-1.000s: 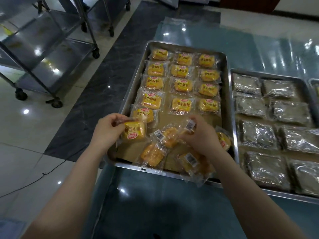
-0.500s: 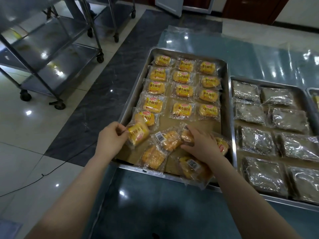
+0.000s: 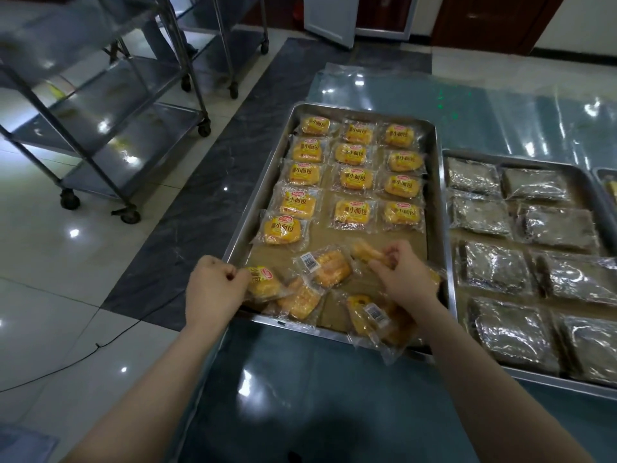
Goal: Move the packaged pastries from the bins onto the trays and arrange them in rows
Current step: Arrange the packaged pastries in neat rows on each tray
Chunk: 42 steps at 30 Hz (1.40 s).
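1. Left hand has lowered its packaged pastry to the tray's near-left corner and grips the wrapper. It probably goes sixth in the left column.
2. Right hand now pinches a second pastry, lifted from the loose packets.
3. Tray: thirteen in rows, several loose along the near edge.
4. Neighbouring tray: dark wrapped packets, in rows.

Yellow pastries in clear wrappers are showing red logos and dark lettering, and a few are showing white barcode labels. Brown paper is lining the silver tray; dark grey-brown packs are glinting under clear film, and the teal table is mirroring white lights.
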Each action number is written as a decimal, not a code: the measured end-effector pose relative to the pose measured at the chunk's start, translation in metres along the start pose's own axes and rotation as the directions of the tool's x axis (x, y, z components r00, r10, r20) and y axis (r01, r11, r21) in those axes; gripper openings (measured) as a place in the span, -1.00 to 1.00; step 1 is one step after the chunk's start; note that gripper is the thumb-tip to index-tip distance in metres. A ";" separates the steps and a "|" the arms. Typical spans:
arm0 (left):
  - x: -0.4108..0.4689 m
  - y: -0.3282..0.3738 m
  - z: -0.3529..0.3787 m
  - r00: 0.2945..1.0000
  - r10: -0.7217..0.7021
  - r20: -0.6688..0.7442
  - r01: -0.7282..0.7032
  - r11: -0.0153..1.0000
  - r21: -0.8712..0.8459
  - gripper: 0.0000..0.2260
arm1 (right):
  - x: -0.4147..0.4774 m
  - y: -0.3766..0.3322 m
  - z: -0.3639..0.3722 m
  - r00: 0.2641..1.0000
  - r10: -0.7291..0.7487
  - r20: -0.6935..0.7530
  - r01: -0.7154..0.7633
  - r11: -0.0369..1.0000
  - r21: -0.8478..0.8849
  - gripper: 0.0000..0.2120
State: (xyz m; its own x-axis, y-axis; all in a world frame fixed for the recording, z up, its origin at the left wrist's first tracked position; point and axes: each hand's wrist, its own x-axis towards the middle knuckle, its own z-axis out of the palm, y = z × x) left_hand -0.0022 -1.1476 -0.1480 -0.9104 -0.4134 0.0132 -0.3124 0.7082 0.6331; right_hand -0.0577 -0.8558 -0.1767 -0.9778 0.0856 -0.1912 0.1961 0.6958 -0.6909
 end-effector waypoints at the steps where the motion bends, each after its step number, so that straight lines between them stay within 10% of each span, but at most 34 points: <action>1: 0.000 -0.001 -0.001 0.999 0.013 -0.050 -0.012 1.000 0.003 -0.71 | 0.002 -0.001 -0.005 1.000 0.004 0.000 -0.004 0.999 0.040 -0.83; 14: 0.011 0.004 0.012 0.950 0.311 0.035 -0.313 0.945 0.092 -0.85 | 0.041 -0.015 -0.027 0.999 -0.003 -0.032 0.009 0.985 0.175 -0.83; 17: 0.019 0.002 0.027 0.835 0.478 0.273 -0.514 0.854 0.078 -0.65 | 0.042 -0.014 -0.026 0.979 0.119 -0.163 -0.066 0.952 0.300 -0.78; 20: 0.021 -0.008 0.048 0.749 0.316 0.583 -0.513 0.833 0.208 -0.32 | 0.031 -0.013 -0.024 0.963 0.225 -0.150 -0.147 0.901 0.408 -0.67; 25: 0.024 -0.014 0.060 0.732 0.209 0.649 -0.496 0.817 0.296 -0.38 | 0.011 -0.004 -0.018 0.992 0.032 -0.125 -0.039 0.997 -0.060 -0.93; 31: 0.021 -0.013 0.055 0.744 0.248 0.620 -0.475 0.850 0.229 -0.48 | 0.025 0.002 -0.013 0.964 -0.252 0.079 0.257 0.827 -0.501 -0.45; 42: 0.018 -0.009 0.055 0.797 0.291 0.529 -0.471 0.848 0.242 -0.47 | 0.052 -0.015 0.015 0.991 -0.134 -0.017 0.116 0.909 -0.401 -0.60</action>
State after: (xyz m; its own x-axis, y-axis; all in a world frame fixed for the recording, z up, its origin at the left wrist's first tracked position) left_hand -0.0309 -1.1302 -0.1959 -0.9600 0.1798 -0.2144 0.0981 0.9339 0.3438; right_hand -0.1106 -0.8724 -0.1867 -0.9963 0.0041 -0.0854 0.0355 0.9283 -0.3701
